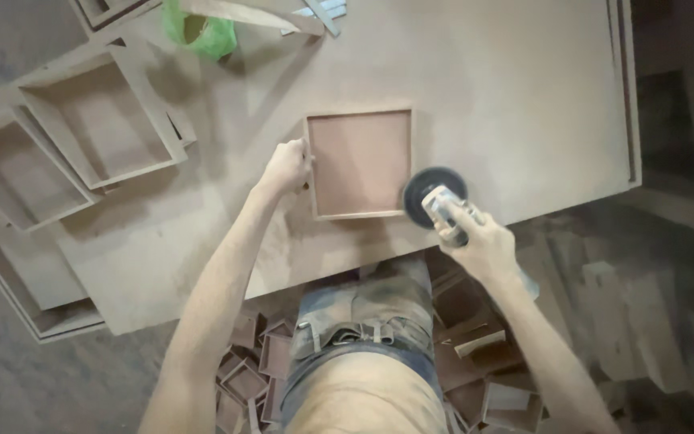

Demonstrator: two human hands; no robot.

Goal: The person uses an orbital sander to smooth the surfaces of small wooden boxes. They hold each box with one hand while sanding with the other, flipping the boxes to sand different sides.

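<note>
Here the shallow square tray (360, 163) lay flat on the dusty surface (508, 88), directly between the two hands. The left hand (285, 166) was closed on the tray's left rim, gripping it. The right hand (482, 243) was wrapped shut around a power sander (437, 199), whose round black disc touched the tray's lower right corner. More trays of the same kind (98, 120) sat well apart, beyond the left hand.
</note>
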